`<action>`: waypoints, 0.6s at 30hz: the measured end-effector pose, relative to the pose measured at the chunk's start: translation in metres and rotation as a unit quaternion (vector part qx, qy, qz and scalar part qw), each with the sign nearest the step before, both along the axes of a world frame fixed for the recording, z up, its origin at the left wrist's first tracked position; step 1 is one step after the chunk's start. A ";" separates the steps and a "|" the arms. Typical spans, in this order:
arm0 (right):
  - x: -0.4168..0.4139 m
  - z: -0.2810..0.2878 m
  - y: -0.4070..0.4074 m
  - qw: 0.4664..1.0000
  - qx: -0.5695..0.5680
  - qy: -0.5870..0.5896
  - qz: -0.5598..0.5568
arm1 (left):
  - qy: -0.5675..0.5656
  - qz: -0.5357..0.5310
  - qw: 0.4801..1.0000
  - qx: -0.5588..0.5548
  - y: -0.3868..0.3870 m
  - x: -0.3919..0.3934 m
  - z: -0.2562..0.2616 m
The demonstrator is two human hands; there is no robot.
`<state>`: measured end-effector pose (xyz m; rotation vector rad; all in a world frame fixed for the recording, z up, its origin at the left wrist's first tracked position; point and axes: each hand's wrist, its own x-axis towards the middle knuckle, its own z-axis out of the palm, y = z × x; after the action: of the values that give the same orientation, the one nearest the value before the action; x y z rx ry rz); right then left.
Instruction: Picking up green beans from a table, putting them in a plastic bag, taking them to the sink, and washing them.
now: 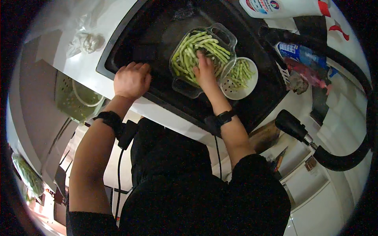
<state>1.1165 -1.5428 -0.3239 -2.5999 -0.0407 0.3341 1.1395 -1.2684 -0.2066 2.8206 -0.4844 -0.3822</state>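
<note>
A clear plastic colander basket [229, 32] with two loop handles sits in the black sink [147, 53], filled with green beans [186, 53]. My right hand [205, 70] reaches down into these beans. Its fingertips are blurred and partly hidden, so I cannot tell whether they hold any. Against the basket's right side stands a white perforated bowl [252, 85], holding shorter bean pieces [242, 70]. My left hand [131, 79] rests on the sink's front rim at the left, fingers curled down. What lies under its fingers is out of sight.
A crumpled clear plastic bag [84, 42] lies on the white counter at left. Behind the sink's right edge are a white bottle [283, 7] and a blue-labelled bottle [304, 54]. A black hose-like faucet [339, 159] curves along the right. A green perforated basket [66, 97] stands below the counter.
</note>
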 end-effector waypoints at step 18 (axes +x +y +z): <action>0.002 0.094 -0.075 0.986 0.086 -0.032 -0.140 | 0.017 0.000 1.000 -0.009 0.001 0.001 0.001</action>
<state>1.1184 -1.6174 -0.2302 -2.4022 0.2607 0.1385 1.1403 -1.2679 -0.2059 2.7914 -0.4789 -0.4226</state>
